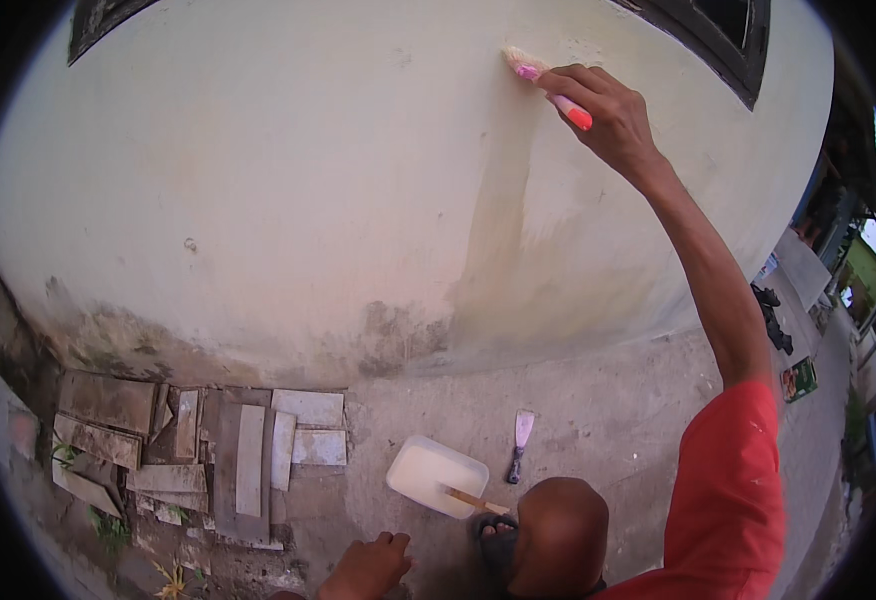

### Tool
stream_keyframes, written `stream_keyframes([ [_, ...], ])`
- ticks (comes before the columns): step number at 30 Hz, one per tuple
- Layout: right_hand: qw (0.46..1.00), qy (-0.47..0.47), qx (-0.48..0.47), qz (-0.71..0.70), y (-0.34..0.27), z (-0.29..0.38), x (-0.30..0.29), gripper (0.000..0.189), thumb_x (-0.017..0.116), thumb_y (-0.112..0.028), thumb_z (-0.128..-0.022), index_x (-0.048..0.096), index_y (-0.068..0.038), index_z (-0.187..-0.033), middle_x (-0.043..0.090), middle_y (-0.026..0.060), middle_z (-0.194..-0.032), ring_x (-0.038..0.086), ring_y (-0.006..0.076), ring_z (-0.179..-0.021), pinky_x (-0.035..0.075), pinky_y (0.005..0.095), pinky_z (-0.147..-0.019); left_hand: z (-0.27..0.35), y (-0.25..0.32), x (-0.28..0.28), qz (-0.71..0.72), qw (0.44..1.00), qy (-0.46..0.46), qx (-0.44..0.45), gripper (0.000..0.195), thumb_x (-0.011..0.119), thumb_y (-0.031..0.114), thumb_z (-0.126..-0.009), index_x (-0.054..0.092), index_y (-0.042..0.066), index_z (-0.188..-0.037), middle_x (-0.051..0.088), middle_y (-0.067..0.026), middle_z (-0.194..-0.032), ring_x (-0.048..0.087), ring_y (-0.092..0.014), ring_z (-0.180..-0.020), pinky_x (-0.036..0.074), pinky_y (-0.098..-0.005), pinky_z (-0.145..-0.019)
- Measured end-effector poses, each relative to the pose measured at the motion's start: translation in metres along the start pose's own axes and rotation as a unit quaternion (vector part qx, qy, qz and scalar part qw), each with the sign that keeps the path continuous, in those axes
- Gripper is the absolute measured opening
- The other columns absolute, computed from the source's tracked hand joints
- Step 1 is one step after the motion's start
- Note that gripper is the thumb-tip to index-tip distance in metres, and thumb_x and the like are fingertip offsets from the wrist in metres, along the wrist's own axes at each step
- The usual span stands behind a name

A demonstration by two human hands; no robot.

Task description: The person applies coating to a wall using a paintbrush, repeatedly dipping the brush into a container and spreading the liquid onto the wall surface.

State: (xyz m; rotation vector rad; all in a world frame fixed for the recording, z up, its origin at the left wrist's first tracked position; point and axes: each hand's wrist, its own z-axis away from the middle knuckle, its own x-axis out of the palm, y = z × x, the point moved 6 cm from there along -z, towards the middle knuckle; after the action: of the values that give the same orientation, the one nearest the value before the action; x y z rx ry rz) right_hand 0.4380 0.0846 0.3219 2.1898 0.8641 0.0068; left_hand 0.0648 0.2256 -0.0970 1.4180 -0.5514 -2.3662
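Observation:
My right hand (599, 112) grips a paintbrush (577, 114) with a pale handle tipped in orange-red. Its bristles touch the off-white wall (295, 165) high up, between two dark window frames. Below the brush, a darker, damp-looking band runs down to the wall's base. My left hand (370, 566) hangs low near my knee, fingers partly curled, and holds nothing that I can see. In front of it, a translucent plastic tub (423, 469) of whitish liquid rests on the concrete, a wooden stick (475, 500) leaning over its rim. A putty knife (519, 446) lies to the tub's right.
Broken tiles and boards (250, 457) are piled on the ground at left, by the wall's mouldy foot. The corner of a dark window frame (745, 67) is at upper right. Dark sandals (774, 319) and a green box (799, 379) lie on the paving at right.

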Motion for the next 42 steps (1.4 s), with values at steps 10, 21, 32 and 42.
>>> stream_keyframes([
  [10,0.949,-0.223,0.037,-0.221,-0.153,0.164,0.053,0.033,0.071,-0.006,-0.081,0.066,-0.019,-0.111,0.066,-0.0049,-0.106,0.063,0.0189,-0.087,0.055,0.0325,-0.062,0.003,-0.002,0.006,-0.017,1.000,-0.012,0.002,0.045,0.055,0.037,-0.103,0.054,0.006,-0.136,0.066,-0.0204,-0.119,0.067,-0.040,-0.101,0.053,-0.0508,-0.088],
  [21,0.999,0.002,0.017,-0.028,-0.029,0.041,0.007,0.041,0.075,0.000,-0.076,0.068,-0.020,-0.110,0.068,-0.0079,-0.104,0.063,0.0143,-0.084,0.054,0.0282,-0.057,0.001,0.002,0.000,0.008,0.999,0.029,0.019,0.039,0.057,0.034,-0.101,0.054,0.003,-0.124,0.067,-0.0217,-0.114,0.069,-0.042,-0.096,0.052,-0.0562,-0.085],
  [32,0.928,-0.223,0.143,-0.261,-0.096,0.156,0.045,0.028,0.068,-0.006,-0.087,0.069,-0.021,-0.111,0.067,-0.0073,-0.105,0.064,0.0190,-0.091,0.054,0.0345,-0.064,0.005,0.007,0.000,0.018,1.000,0.020,-0.002,0.038,0.060,0.023,-0.097,0.054,0.003,-0.129,0.065,-0.0275,-0.116,0.064,-0.046,-0.104,0.052,-0.0542,-0.087],
  [42,0.999,-0.016,0.033,0.024,0.040,0.024,-0.015,0.039,0.070,0.002,-0.081,0.071,-0.020,-0.113,0.069,-0.0093,-0.110,0.063,0.0149,-0.092,0.058,0.0295,-0.063,-0.003,0.013,-0.007,0.042,0.999,0.011,-0.017,0.040,0.059,0.022,-0.097,0.055,0.003,-0.132,0.064,-0.0269,-0.123,0.062,-0.046,-0.110,0.051,-0.0529,-0.093],
])
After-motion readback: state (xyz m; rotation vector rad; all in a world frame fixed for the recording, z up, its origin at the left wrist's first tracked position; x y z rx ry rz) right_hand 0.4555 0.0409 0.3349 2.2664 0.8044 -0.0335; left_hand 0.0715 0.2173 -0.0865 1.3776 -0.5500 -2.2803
